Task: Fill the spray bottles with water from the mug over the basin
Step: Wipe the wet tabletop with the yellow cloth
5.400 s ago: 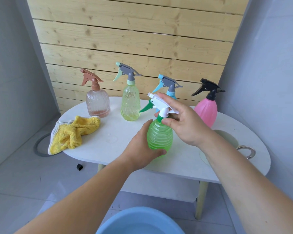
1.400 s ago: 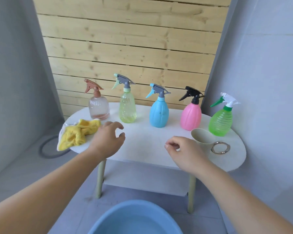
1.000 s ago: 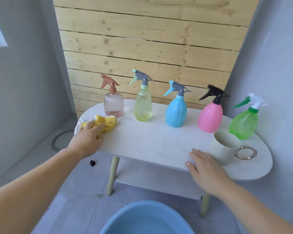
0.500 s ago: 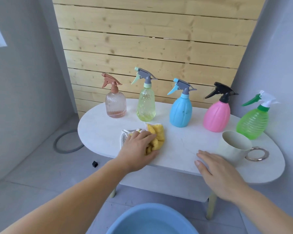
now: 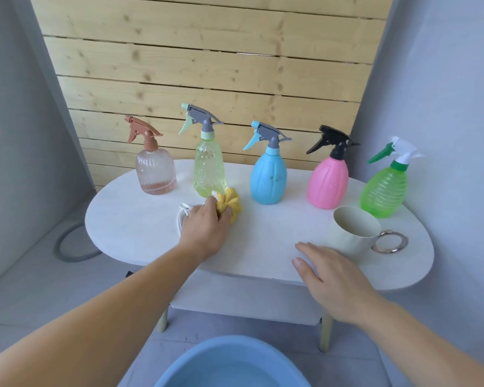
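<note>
Several spray bottles stand capped in a row at the back of the white oval table (image 5: pixel 140 233): a clear pink one (image 5: pixel 155 174), a pale yellow-green one (image 5: pixel 208 170), a blue one (image 5: pixel 268 178), a pink one (image 5: pixel 328 182) and a green one (image 5: pixel 384 188). A cream mug (image 5: pixel 352 234) with a metal ring handle stands at the front right. My left hand (image 5: pixel 204 229) grips a yellow cloth (image 5: pixel 231 203) on the tabletop, just in front of the yellow-green bottle. My right hand (image 5: pixel 330 277) lies flat on the table's front edge, beside the mug. A blue basin (image 5: pixel 229 364) sits on the floor below.
A wooden slat wall backs the table, with grey walls on both sides. A grey hose loop (image 5: pixel 67 247) lies on the tiled floor at the left. The table has a lower shelf (image 5: pixel 235 305) and pale legs.
My left hand has slid the yellow cloth from the table's left end toward the middle, then further back toward the bottles. My right hand has stayed flat by the mug.
</note>
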Demonstrator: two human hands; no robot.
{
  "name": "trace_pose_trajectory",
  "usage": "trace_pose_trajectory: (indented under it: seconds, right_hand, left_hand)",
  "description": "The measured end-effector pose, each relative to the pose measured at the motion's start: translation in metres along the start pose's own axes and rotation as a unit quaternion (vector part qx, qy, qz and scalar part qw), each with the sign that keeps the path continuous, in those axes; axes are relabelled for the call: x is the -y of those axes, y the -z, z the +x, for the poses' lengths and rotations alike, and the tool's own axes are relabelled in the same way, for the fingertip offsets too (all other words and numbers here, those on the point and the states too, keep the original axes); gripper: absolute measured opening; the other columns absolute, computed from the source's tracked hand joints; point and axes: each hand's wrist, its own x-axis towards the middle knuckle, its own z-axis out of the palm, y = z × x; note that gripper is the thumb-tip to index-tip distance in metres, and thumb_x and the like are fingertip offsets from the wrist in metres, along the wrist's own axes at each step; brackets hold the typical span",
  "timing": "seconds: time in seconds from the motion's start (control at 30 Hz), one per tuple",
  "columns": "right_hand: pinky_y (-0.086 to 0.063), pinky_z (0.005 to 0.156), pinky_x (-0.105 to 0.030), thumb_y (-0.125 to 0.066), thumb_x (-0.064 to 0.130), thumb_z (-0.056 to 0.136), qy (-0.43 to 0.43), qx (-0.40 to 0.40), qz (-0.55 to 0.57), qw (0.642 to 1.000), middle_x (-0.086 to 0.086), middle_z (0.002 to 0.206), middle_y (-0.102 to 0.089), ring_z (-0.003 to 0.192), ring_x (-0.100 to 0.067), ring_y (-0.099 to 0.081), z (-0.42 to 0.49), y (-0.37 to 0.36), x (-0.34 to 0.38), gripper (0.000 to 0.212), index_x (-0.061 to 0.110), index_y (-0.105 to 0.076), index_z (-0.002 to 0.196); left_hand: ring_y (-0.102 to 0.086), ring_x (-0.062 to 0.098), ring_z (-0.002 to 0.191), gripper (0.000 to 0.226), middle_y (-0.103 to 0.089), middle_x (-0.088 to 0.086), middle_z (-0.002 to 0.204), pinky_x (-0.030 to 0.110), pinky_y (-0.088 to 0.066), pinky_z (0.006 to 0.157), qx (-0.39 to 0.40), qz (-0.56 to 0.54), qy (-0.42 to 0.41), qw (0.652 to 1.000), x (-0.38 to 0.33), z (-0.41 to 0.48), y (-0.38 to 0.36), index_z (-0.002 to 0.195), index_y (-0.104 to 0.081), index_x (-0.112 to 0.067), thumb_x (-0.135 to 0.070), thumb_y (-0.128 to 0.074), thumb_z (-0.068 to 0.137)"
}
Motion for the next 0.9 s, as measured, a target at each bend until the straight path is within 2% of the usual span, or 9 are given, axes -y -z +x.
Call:
trace_pose_trajectory:
  seconds: [0.1, 0.23, 0.3, 0.37, 0.43, 0.5, 0.7, 0.8, 0.9]
  right_hand:
    - [-0.028, 0.11, -0.026, -0.03, 0.046, 0.103, -0.012, 0.007, 0.018, 1.0, 0.008, 0.15, -0.044, 0.139, -0.012, -0.036, 0.002, 0.004, -0.002, 0.052, 0.024, -0.036, 0.149]
    - [-0.033, 0.108, -0.03, -0.03, 0.048, 0.102, -0.012, 0.005, 0.01, 1.0, 0.007, 0.147, -0.048, 0.136, -0.013, -0.041, 0.003, 0.004, -0.005, 0.052, 0.025, -0.037, 0.148]
    - [-0.035, 0.106, -0.031, -0.029, 0.048, 0.102, -0.01, 0.002, -0.004, 1.0, 0.007, 0.145, -0.05, 0.134, -0.014, -0.043, 0.002, 0.003, -0.004, 0.052, 0.026, -0.038, 0.147]
    - [-0.037, 0.104, -0.032, -0.029, 0.049, 0.102, -0.007, 0.0, -0.012, 1.0, 0.007, 0.143, -0.052, 0.133, -0.015, -0.044, 0.002, 0.004, -0.005, 0.051, 0.026, -0.039, 0.146]
    - [-0.037, 0.103, -0.032, -0.029, 0.049, 0.101, -0.005, 0.001, -0.013, 1.0, 0.008, 0.141, -0.052, 0.132, -0.015, -0.045, 0.001, 0.004, -0.004, 0.05, 0.027, -0.04, 0.144]
    - [-0.037, 0.103, -0.031, -0.029, 0.049, 0.101, -0.001, -0.002, -0.019, 1.0, 0.01, 0.141, -0.052, 0.131, -0.013, -0.045, 0.001, 0.004, -0.003, 0.049, 0.028, -0.041, 0.144]
    - [-0.034, 0.107, -0.028, -0.024, 0.052, 0.101, -0.006, -0.005, -0.031, 0.999, 0.014, 0.147, -0.047, 0.139, -0.008, -0.038, -0.001, 0.005, 0.002, 0.051, 0.031, -0.042, 0.143]
    - [-0.032, 0.108, -0.027, -0.024, 0.051, 0.101, -0.016, -0.005, -0.036, 0.999, 0.016, 0.148, -0.045, 0.141, -0.006, -0.034, 0.0, 0.002, 0.008, 0.049, 0.032, -0.044, 0.141]
    - [-0.034, 0.108, -0.03, -0.024, 0.049, 0.101, -0.029, 0.001, -0.002, 1.0, 0.009, 0.145, -0.048, 0.139, -0.011, -0.037, 0.005, -0.003, 0.015, 0.049, 0.028, -0.045, 0.14]
  left_hand:
    - [-0.052, 0.036, 0.099, 0.031, -0.061, 0.009, 0.094, 0.045, -0.041, 0.088, 0.041, -0.025, -0.016, 0.999, -0.019, 0.006, -0.016, 0.079, -0.033, -0.024, -0.041, -0.04, 0.104]
    - [-0.05, 0.034, 0.097, 0.025, -0.057, 0.006, 0.093, 0.041, -0.036, 0.081, 0.079, 0.011, -0.081, 0.993, -0.04, 0.0, -0.033, 0.084, -0.04, -0.024, -0.041, -0.043, 0.102]
    - [-0.049, 0.031, 0.107, 0.021, -0.058, 0.004, 0.099, 0.042, -0.036, 0.089, 0.096, 0.017, -0.121, 0.988, -0.05, -0.007, -0.041, 0.098, -0.049, -0.02, -0.041, -0.047, 0.1]
    - [-0.044, 0.026, 0.127, 0.028, -0.061, -0.001, 0.122, 0.043, -0.031, 0.106, 0.126, 0.03, -0.159, 0.979, -0.056, -0.012, -0.049, 0.122, -0.053, -0.027, -0.041, -0.05, 0.098]
    - [-0.034, 0.019, 0.141, 0.051, -0.051, -0.01, 0.146, 0.045, -0.022, 0.116, 0.146, 0.059, -0.197, 0.968, -0.059, -0.014, -0.053, 0.146, -0.042, -0.039, -0.045, -0.049, 0.096]
    - [-0.028, 0.017, 0.146, 0.06, -0.042, -0.015, 0.155, 0.045, -0.019, 0.118, 0.155, 0.09, -0.22, 0.959, -0.059, -0.013, -0.054, 0.153, -0.033, -0.045, -0.047, -0.046, 0.094]
    - [-0.034, 0.024, 0.145, 0.053, -0.046, -0.008, 0.153, 0.039, -0.028, 0.118, 0.124, 0.138, -0.182, 0.966, -0.038, -0.012, -0.032, 0.147, -0.046, -0.041, -0.041, -0.051, 0.094]
    - [-0.039, 0.024, 0.142, 0.05, -0.048, -0.005, 0.15, 0.037, -0.033, 0.114, 0.088, 0.168, -0.127, 0.974, -0.009, -0.016, -0.011, 0.144, -0.05, -0.036, -0.042, -0.05, 0.094]
    - [-0.044, 0.029, 0.136, 0.049, -0.053, -0.002, 0.144, 0.04, -0.038, 0.108, 0.042, 0.192, -0.051, 0.979, 0.021, -0.016, 0.009, 0.143, -0.049, -0.032, -0.042, -0.046, 0.096]
